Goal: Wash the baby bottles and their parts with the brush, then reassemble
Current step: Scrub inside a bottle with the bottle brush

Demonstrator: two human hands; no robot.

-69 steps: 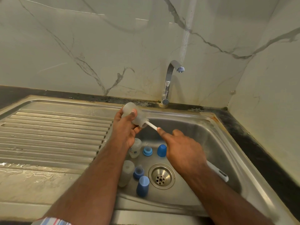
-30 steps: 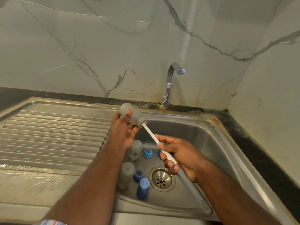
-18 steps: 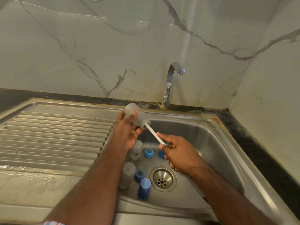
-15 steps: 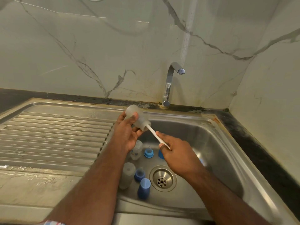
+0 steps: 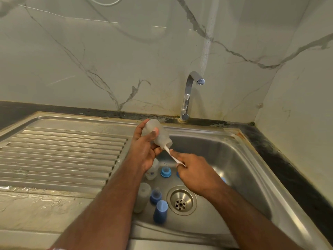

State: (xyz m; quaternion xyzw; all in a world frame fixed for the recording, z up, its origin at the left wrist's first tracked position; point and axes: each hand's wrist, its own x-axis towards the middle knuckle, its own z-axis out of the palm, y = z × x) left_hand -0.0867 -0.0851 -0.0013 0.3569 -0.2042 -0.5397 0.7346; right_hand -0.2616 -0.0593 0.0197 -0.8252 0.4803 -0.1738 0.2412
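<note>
Marble-veined wall panels rise behind a steel sink point(image 5: 243, 159) set into a dark worktop point(image 5: 288, 170), with a ribbed draining board point(image 5: 63, 152) to the left and a curved tap point(image 5: 189, 94) at the back that shows no running water. Over the basin, the left hand point(image 5: 144, 150) grips a frosted baby bottle point(image 5: 158, 132), held tilted with its mouth pointing down and to the right. The right hand point(image 5: 194, 170) pinches the white shaft of the brush point(image 5: 170, 154) close to the bottle's mouth; the bristle head is out of sight, apparently inside the bottle. On the basin floor, near the drain point(image 5: 181, 200), lie a second bottle point(image 5: 152, 170) partly hidden under the left wrist, a third bottle point(image 5: 142, 197) lying beside it, a blue teat ring point(image 5: 165, 172), a darker blue teat ring point(image 5: 155, 196) and a blue cap point(image 5: 160, 211). The scrubbing looks to be underway, with the other pieces not yet washed. The likely trouble is grip: a wet, smooth bottle held in one hand could slip under a hard push of the brush and drop onto the parts below. Pinching the thin shaft so near the mouth gives little leverage, so the brush may twist or spring out and spatter.
</note>
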